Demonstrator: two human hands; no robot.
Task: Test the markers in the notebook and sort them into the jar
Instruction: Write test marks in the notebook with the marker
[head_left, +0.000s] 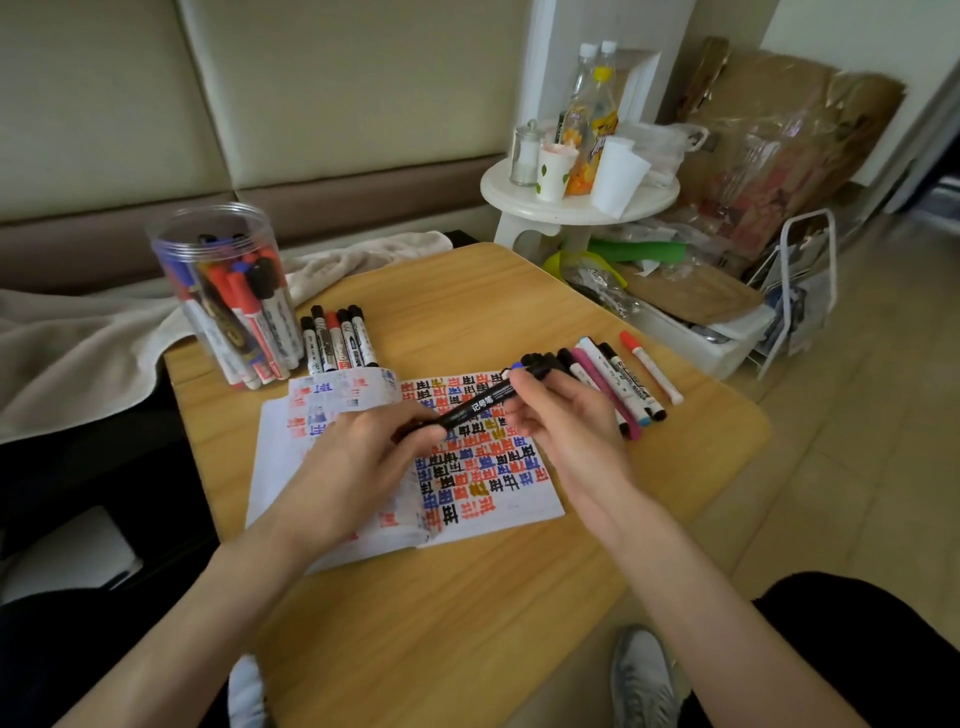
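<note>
Your left hand (353, 457) fingers (413, 415) grip the black marker (475, 408) at its low end; right hand (566, 421) fingers (524, 387) pinch the blue-ended top. Notebook (540, 506) is right under the fingers, on the desk (467, 597); jar (228, 291) is well left.

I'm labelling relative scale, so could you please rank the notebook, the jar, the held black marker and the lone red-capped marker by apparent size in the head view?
1. notebook
2. jar
3. black marker
4. red-capped marker; it lies farther from the camera, so the two markers' true order is unsure.
</note>
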